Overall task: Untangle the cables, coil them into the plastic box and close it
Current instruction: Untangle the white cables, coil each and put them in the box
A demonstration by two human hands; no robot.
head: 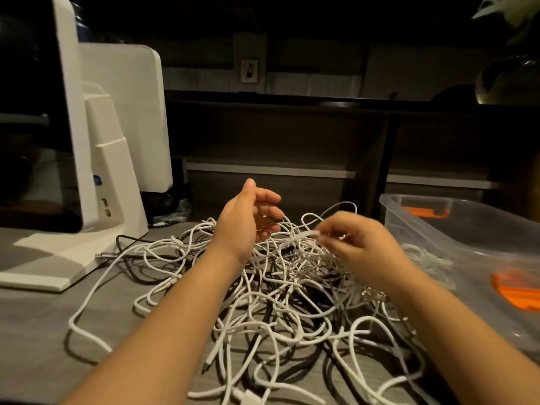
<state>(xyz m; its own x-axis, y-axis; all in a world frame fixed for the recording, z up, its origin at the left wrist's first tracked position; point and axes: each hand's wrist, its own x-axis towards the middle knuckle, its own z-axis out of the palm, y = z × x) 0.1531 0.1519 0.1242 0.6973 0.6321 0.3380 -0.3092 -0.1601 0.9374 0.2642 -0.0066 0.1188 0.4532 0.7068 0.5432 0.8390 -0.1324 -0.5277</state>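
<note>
Many cables [280, 290], white and black, lie knotted in one heap on the desk [35, 331] right under my hands, spreading from the centre down toward 6 o'clock. My right hand [359, 247] pinches a white cable end [304, 233] between thumb and fingertips, lifted just above the pile. My left hand [248, 220] hovers at about 10 o'clock of that pinch, fingers loosely curled and holding nothing, ready to help. The plastic box [455, 226] stands open at 3 o'clock, just beside the heap, with what looks like some white cable already lying inside and orange clips on its walls.

To do this step well, I judge I should keep the pinch on the plug end and follow that one cable back through the loops, letting my free hand lift crossing strands off it rather than tugging, since pulling hard would tighten the knots. A white monitor stand [111, 182] sits at 9 o'clock, well apart.
</note>
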